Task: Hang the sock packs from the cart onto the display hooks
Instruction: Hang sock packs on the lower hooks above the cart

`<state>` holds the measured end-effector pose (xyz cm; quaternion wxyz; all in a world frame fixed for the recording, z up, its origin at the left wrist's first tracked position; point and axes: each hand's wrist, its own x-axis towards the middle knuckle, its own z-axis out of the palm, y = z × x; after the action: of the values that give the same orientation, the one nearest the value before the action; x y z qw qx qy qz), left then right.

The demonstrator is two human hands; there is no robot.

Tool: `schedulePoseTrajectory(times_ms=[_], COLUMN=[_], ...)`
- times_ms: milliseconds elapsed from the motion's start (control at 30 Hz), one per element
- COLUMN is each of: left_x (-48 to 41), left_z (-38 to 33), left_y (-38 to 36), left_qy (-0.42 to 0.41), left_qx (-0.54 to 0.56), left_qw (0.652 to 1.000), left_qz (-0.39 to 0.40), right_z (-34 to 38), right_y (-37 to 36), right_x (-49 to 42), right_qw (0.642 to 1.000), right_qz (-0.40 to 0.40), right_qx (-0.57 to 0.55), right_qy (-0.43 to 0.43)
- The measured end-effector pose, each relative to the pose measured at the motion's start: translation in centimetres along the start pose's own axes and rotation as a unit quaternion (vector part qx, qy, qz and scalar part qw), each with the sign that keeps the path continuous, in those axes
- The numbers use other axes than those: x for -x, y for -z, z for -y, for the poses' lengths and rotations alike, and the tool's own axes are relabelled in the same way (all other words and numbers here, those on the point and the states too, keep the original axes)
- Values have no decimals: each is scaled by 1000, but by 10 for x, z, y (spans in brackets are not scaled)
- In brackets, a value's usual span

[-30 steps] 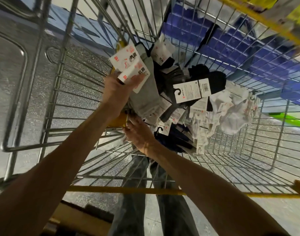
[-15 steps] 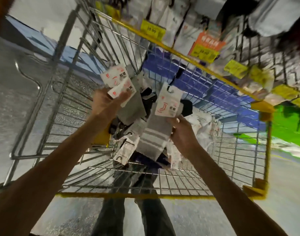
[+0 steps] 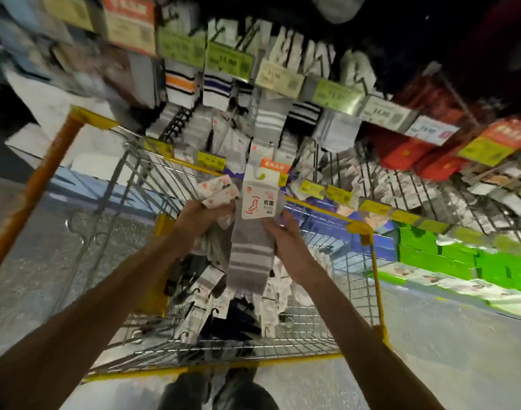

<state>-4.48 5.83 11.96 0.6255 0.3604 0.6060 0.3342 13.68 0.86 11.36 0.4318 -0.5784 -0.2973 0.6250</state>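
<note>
My right hand (image 3: 285, 244) grips a grey striped sock pack (image 3: 250, 255) with a white card header and hook, held up above the wire cart (image 3: 368, 279). My left hand (image 3: 200, 220) holds two more packs with white cards (image 3: 219, 192) just left of it. More sock packs (image 3: 212, 309) lie piled in the cart's basket. Beyond the cart, the display hooks (image 3: 268, 119) carry rows of hanging striped and grey socks under price tags.
The cart has yellow rim trim (image 3: 353, 224) and an orange handle bar (image 3: 37, 184) at the left. Red boxes (image 3: 424, 149) hang at the right of the display, green packages (image 3: 448, 255) sit low on the right. My legs show below the cart.
Both hands have risen out of the cart with their packs. My right hand picked the grey striped pack from the pile, and the view tilted up to the display.
</note>
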Motion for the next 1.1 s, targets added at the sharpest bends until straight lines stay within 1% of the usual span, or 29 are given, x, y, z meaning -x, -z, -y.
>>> schedulePoseTrajectory(times_ms=[100, 167, 333, 433, 533, 667, 800, 933, 1067, 1100], left_x=[15, 30, 56, 65, 62, 54, 38, 22, -2, -12], left_z=[-26, -40, -68, -86, -95, -99, -105, -114, -116, -117], left_y=[-8, -14, -33, -45, -48, -42, -31, -29, -19, -15], left_qy=[-3, -8, -48, -49, -41, -37, -53, -68, -43, -33], left_qx=[9, 3, 5, 14, 2, -12, -54, -41, -23, -33], left_qw=[1000, 1000, 999, 999, 999, 999, 997, 997, 999, 999], left_qz=[8, 1, -8, -6, -4, 10, 21, 24, 8, 4], right_z=[27, 42, 63, 72, 82, 89, 92, 94, 102, 106], right_y=[3, 3, 3, 7, 10, 9, 2, -6, -13, -15], right_x=[19, 32, 52, 56, 55, 45, 23, 7, -17, -23], right_qw=[1000, 999, 998, 998, 998, 998, 999, 998, 996, 995], right_qz=[12, 18, -16, -32, -24, -17, -31, -47, -82, -95], right_qx=[-14, -25, -32, -33, -12, -17, -19, -25, -15, -13], right_qy=[-18, -7, 55, 51, 56, 49, 39, 12, -14, -17])
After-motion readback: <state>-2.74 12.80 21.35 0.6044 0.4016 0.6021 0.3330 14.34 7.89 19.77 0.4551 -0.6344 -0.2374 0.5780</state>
